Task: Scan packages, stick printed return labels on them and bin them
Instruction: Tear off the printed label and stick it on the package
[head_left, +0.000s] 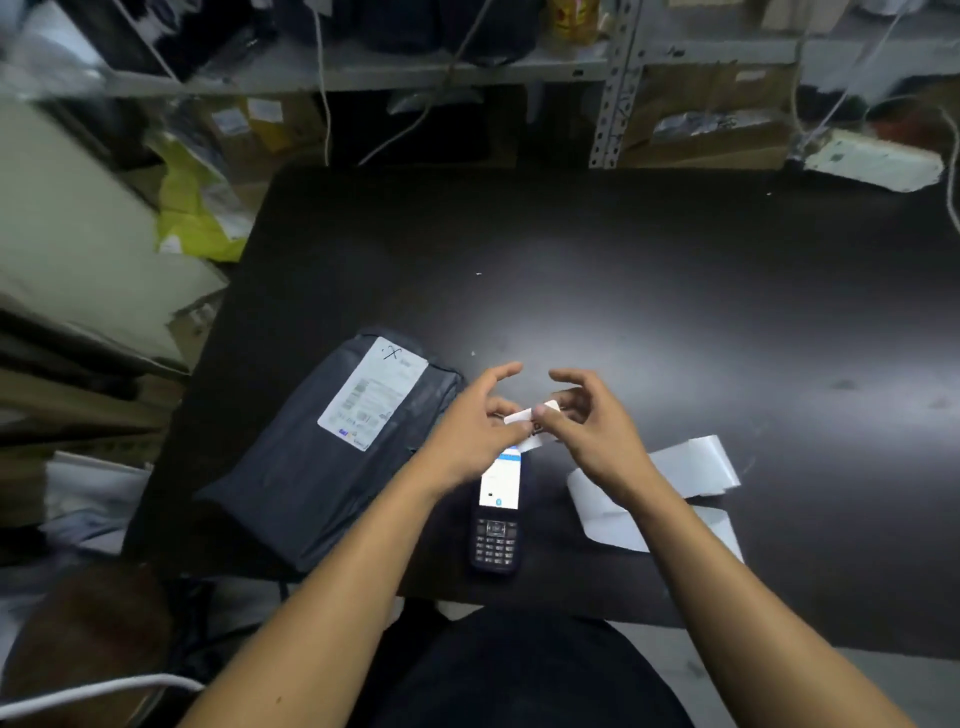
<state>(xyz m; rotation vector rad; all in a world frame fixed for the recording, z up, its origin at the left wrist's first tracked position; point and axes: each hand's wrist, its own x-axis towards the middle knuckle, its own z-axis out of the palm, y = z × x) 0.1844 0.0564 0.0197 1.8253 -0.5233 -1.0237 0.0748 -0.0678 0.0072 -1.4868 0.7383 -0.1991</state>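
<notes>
Both hands' fingers (524, 427) pinch a small label (535, 415), its long axis running left-right above the scanner (497, 512).

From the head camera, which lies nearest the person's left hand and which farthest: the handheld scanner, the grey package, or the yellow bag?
1. Handheld scanner: just below the left hand, towards the person.
2. Grey package: beside it on the left, on the table.
3. Yellow bag: far off at the table's back left corner.

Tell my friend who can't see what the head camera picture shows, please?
Two bare hands, left hand and right hand, hold a small white label together above a handheld scanner on a dark table. A grey package lies to their left, white label strips to their right.
</notes>
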